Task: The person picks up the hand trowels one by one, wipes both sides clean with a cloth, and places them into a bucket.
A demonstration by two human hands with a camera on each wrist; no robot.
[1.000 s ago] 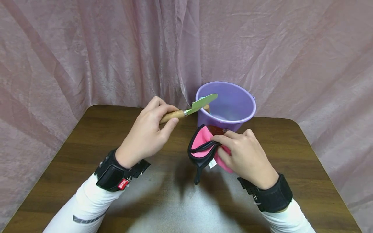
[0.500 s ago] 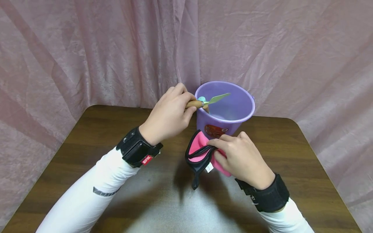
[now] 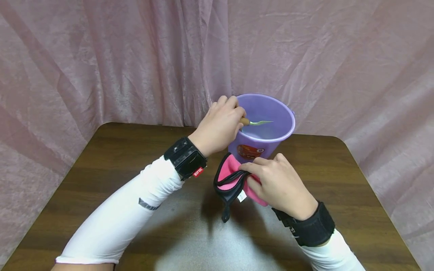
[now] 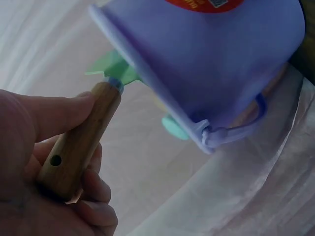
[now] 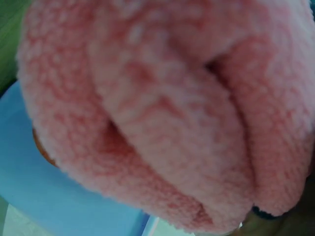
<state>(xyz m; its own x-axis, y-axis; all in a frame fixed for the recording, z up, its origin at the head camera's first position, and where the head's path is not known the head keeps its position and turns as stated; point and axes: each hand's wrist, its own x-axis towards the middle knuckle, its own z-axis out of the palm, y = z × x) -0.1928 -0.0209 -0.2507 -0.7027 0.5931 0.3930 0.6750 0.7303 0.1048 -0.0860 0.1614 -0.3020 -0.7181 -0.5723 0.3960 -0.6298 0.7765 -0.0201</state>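
Observation:
My left hand grips the wooden handle of a small garden trowel at the left rim of a purple bucket. The trowel's green blade points right, across the bucket's mouth; in the left wrist view the rim partly covers it. In front of the bucket, my right hand pinches a folded pink fleecy cloth item with black trim, a black hanging loop and a white tag. Its fluffy pink side fills most of the right wrist view, where the right fingers are hidden.
A turquoise rounded end of another thing shows past the bucket's rim. The bucket stands near the back edge of a brown wooden table, before a pink curtain. A purple bucket handle hangs at its side.
My left hand has moved right with the trowel, from beside the bucket to over its rim, and the blade now lies flatter. My right hand and the pink item have barely shifted.

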